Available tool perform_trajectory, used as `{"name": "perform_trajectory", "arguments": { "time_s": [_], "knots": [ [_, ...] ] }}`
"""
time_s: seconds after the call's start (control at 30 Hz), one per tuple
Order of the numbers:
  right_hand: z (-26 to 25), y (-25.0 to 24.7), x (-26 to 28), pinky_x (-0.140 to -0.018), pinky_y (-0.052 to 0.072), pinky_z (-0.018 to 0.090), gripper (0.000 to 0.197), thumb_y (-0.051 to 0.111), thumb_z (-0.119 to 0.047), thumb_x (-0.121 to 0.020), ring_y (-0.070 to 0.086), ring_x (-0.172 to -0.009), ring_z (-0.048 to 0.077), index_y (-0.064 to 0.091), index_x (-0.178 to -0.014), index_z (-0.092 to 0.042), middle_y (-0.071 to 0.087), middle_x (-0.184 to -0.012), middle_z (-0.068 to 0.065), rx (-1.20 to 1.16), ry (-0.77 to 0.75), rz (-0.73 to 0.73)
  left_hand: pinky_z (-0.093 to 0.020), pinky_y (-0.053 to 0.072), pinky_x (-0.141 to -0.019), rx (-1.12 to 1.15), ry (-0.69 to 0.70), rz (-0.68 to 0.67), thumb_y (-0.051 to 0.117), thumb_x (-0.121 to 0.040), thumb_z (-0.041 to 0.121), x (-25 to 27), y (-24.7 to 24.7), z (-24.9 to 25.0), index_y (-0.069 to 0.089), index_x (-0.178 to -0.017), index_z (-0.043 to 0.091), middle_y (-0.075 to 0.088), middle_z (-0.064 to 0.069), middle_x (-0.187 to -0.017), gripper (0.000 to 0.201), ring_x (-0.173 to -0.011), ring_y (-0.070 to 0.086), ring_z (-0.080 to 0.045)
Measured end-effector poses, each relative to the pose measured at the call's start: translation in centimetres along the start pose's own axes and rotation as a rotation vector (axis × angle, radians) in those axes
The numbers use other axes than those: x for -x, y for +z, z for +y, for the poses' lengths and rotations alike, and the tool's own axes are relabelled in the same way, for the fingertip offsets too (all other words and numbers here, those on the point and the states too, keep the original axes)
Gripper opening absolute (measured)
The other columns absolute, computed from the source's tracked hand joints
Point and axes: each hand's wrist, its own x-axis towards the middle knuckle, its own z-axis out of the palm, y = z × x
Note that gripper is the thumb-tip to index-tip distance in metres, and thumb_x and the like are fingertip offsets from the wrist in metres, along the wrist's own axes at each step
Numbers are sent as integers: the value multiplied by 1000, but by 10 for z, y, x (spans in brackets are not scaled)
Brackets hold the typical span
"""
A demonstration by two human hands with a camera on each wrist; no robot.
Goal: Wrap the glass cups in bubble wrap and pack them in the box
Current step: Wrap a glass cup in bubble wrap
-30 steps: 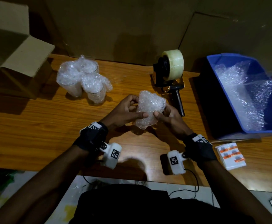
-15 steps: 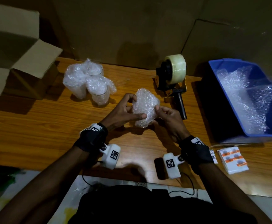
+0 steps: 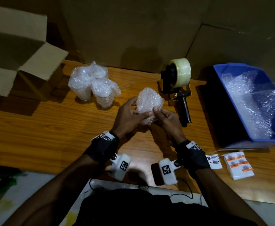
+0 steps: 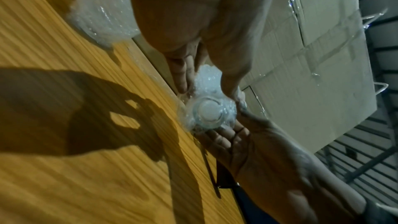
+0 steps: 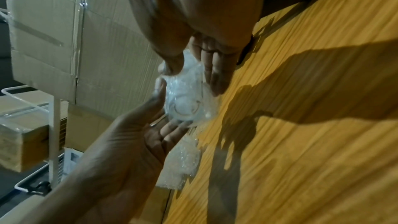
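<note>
A glass cup in bubble wrap (image 3: 149, 101) is held above the wooden table (image 3: 43, 128) between both hands. My left hand (image 3: 130, 111) grips its left side, thumb on the front. My right hand (image 3: 164, 116) pinches the wrap at its lower right. Both wrist views look at the cup's round base (image 4: 208, 113) (image 5: 185, 106) with wrap around it and fingers on both sides. Three wrapped cups (image 3: 92, 85) stand together at the back left. The open cardboard box (image 3: 16, 62) sits at the far left.
A tape dispenser (image 3: 177, 82) with a clear roll lies right behind the hands. A blue bin (image 3: 228, 101) with bubble wrap (image 3: 254, 101) stands at the right. Fragile labels (image 3: 214, 161) and a sticker stack (image 3: 238, 165) lie near the front right edge. Big cartons line the back.
The wrapped cup has turned a little in the hands and the right thumb now pinches the wrap lower on the front. The head view has shifted slightly.
</note>
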Motion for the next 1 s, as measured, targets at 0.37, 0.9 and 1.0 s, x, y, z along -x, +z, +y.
{"name": "perform_trajectory", "arguments": {
  "time_s": [0.37,0.9,1.0],
  "knots": [
    [-4,8,-4,-90,55,58,35,59,-23,-99,67,-100,44,63,-104,12,69,-101,30,21,-17,11,-37,55,-98,-171,24,-236,75,-86,47,-10,-3,0,22,-159,26,59,8,-137,92,-118,60,-2],
    [11,19,-10,-73,53,39,6,65,13,-83,58,-70,27,63,-81,8,57,-79,26,-196,272,60,-39,54,-78,-722,134,-175,69,-78,55,-21,-9,-26,18,-159,23,65,-13,-123,101,-105,63,-30],
    [4,3,-8,-50,48,25,12,67,7,-87,56,-52,18,65,-87,18,58,-74,24,61,203,3,-40,53,-80,-816,117,-191,68,-82,60,-22,-9,-34,15,-159,19,61,-16,-122,102,-105,60,-32]
  ]
}}
